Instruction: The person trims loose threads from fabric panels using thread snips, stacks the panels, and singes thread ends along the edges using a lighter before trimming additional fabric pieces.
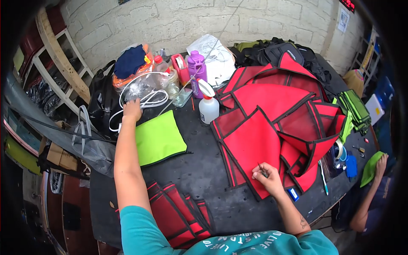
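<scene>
My left hand reaches to the white cable at the far left of the dark table, just beyond a lime green fabric piece. Whether its fingers hold the cable is too small to tell. Over the large red fabric pieces with black edging, my right hand is closed on a small dark tool, with a thin tip showing above the fingers. Folded red and black pieces lie close to my body.
A white spray bottle, a purple bottle and a clear bottle with a red cap stand at the back. Black bags lie at the back right. Another person's hand holds green fabric at the right.
</scene>
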{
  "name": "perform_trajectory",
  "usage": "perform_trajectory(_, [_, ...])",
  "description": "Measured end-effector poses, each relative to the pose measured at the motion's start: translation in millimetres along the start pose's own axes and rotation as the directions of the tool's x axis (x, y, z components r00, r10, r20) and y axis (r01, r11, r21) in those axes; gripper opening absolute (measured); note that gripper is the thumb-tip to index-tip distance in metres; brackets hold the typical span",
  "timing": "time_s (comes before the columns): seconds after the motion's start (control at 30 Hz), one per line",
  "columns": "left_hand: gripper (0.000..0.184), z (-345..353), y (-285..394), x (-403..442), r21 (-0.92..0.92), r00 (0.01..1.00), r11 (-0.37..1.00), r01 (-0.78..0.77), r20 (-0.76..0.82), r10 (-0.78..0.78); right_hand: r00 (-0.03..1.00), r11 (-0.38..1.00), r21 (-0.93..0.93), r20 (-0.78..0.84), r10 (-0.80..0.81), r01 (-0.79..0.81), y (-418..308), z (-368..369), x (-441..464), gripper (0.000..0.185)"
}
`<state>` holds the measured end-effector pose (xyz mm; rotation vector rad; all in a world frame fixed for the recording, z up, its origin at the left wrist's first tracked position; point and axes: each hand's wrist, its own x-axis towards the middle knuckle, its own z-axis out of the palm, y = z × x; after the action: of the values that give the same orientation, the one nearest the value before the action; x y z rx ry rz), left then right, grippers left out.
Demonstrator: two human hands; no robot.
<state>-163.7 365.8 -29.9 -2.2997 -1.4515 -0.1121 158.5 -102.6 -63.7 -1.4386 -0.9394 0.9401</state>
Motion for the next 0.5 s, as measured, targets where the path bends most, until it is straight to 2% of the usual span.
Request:
perform_trajectory(0.03, [0.046, 12, 1, 0, 0.092, 0.999, 0.996, -0.017, -0.043, 0.021, 1.000, 1.000, -0.001, 0.014, 0.015, -0.015, -1, 1, -2, 0.009])
perform_trajectory(0.07, [0.046, 16, 2, 1, 0.090, 0.999, 0.996, -0.024, -0.040, 0.028, 0.999, 1.000, 0.000, 0.028, 0.031, -0.031, -1, 2, -5, 0.009])
perform_trajectory(0.1, [0.052, 18, 4, 5, -0.125, 0.939, 0.992, 0.021, 0.344, 0.023, 0.999, 0.999, 0.004, 0.021, 0.037, -0.037, -1, 2, -7, 0.009])
perform_trajectory(0.13, [0.059, 20, 5, 8, -0.296, 0.736, 0.945, 0.142, 0.670, 0.099, 0.999, 0.999, -0.005, 0.035, 0.037, -0.037, -1, 2, -9, 0.009])
perform_trajectory(0.17, [0.059, 20, 4, 8, -0.295, 0.734, 0.947, 0.127, 0.670, 0.111, 0.998, 0.999, -0.014, 0.045, 0.036, -0.035, -1, 1, -10, 0.008])
perform_trajectory(0.27, [0.065, 6, 6, -6, -0.527, 0.904, 0.845, 0.096, 0.402, 0.148, 0.999, 0.999, -0.036, 0.030, 0.032, -0.031, 0, -4, -18, 0.009])
perform_trajectory(0.4, [0.061, -64, 21, -1, -0.424, 0.844, 0.904, 0.051, 0.503, 0.188, 0.999, 0.996, -0.078, -0.020, -0.048, 0.046, 3, -17, -21, 0.014])
perform_trajectory(0.43, [0.052, -78, 30, -3, -0.510, 0.937, 0.859, -0.043, 0.278, 0.212, 0.993, 0.992, -0.085, -0.059, -0.098, 0.092, 3, -20, -20, 0.017])
perform_trajectory(0.47, [0.044, -95, 41, -7, -0.570, 0.977, 0.807, -0.154, 0.036, 0.212, 0.984, 0.986, -0.095, -0.097, -0.147, 0.138, 1, -23, -20, 0.020])
perform_trajectory(0.5, [0.037, -120, 61, -16, -0.665, 0.974, 0.717, -0.207, -0.069, 0.218, 0.984, 0.986, -0.096, -0.102, -0.145, 0.135, -3, -26, -20, 0.020])
